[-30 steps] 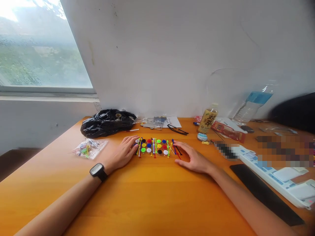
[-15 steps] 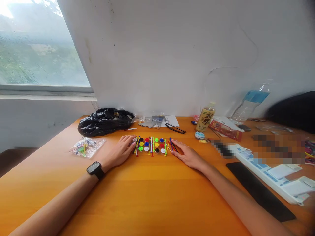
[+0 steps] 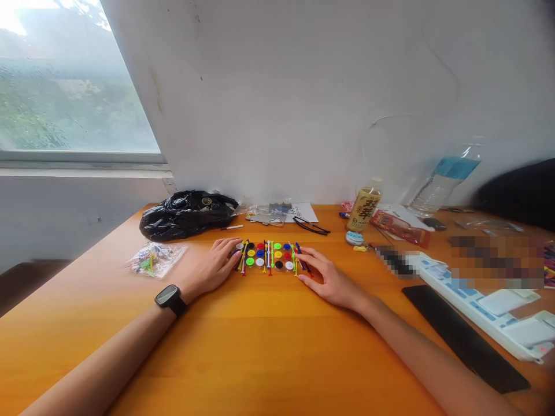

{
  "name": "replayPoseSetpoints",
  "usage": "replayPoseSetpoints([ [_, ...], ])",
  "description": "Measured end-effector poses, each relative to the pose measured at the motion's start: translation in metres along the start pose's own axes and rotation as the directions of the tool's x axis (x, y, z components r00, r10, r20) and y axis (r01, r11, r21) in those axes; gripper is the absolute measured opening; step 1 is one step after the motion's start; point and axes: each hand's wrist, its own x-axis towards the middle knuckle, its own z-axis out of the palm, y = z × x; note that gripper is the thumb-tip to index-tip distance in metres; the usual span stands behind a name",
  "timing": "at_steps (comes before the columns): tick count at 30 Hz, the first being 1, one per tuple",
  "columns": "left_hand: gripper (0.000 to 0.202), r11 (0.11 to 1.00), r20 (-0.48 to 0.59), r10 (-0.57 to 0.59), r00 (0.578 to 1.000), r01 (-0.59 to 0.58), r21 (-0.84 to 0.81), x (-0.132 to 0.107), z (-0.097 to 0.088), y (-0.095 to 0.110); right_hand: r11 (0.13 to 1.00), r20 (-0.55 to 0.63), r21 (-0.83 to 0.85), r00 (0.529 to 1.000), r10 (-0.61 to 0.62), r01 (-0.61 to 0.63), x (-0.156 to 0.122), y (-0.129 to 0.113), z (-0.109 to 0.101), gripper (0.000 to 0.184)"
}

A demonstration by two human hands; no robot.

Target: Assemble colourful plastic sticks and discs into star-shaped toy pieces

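Small round plastic discs (image 3: pixel 260 253) in several colours lie in rows on the table, set in two groups. Thin coloured plastic sticks (image 3: pixel 269 257) lie upright in the view between the groups and at both ends. My left hand (image 3: pixel 217 266) rests at the left end of the rows, fingers stretched out, touching or close to the outermost white disc and sticks; it holds nothing. At the right end, my right hand (image 3: pixel 332 280) has thumb and fingers apart, the fingertips at the last sticks (image 3: pixel 302 258). Whether they press on these sticks is hard to see.
A clear bag of small plastic parts (image 3: pixel 156 259) lies left of my left hand. Behind it sits a black plastic bag (image 3: pixel 186 216). Glasses (image 3: pixel 311 226), a drink bottle (image 3: pixel 365 205), a small round tin (image 3: pixel 354 237), a power strip (image 3: pixel 477 309) and a black mat (image 3: pixel 463 338) lie farther round.
My right hand has shifted slightly, with thumb and fingers now curved and spread wider by the right-end sticks. My left hand stays in place. The view has moved a little.
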Motion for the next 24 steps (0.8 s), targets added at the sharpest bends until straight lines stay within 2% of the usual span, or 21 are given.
replayPoseSetpoints([
  [6,0.044,1.0,0.004,0.009,1.0,-0.009,0.004,0.0,0.0,0.0,0.999,0.01,0.039,1.0,-0.014,0.014,0.0,-0.001,0.002,0.045],
  [9,0.044,1.0,-0.001,0.013,1.0,-0.013,0.006,0.0,0.0,-0.001,0.997,0.011,0.075,1.0,-0.027,0.026,0.002,-0.005,0.0,0.048],
  [13,0.046,0.999,0.003,0.031,1.0,-0.031,0.011,0.0,0.001,-0.002,1.0,-0.009,-0.009,1.0,-0.025,0.025,0.003,-0.009,0.001,0.072],
  [17,0.05,0.998,0.021,0.046,0.999,-0.047,0.041,0.001,0.001,0.001,0.992,0.069,-0.125,0.998,-0.013,0.021,0.006,-0.007,0.006,0.096],
  [20,0.054,0.995,0.023,0.05,0.998,-0.052,0.08,0.002,0.004,0.007,0.986,0.102,-0.164,0.995,-0.017,0.034,0.015,-0.006,0.01,0.107],
  [22,0.056,0.993,0.015,0.048,0.999,-0.05,0.103,0.003,0.008,0.013,0.984,0.113,-0.172,0.993,-0.035,0.054,0.024,-0.007,0.015,0.104],
  [24,0.058,0.991,0.018,0.052,0.999,-0.053,0.122,0.005,0.011,0.018,0.983,0.115,-0.168,0.992,-0.055,0.074,0.034,-0.009,0.02,0.092],
])
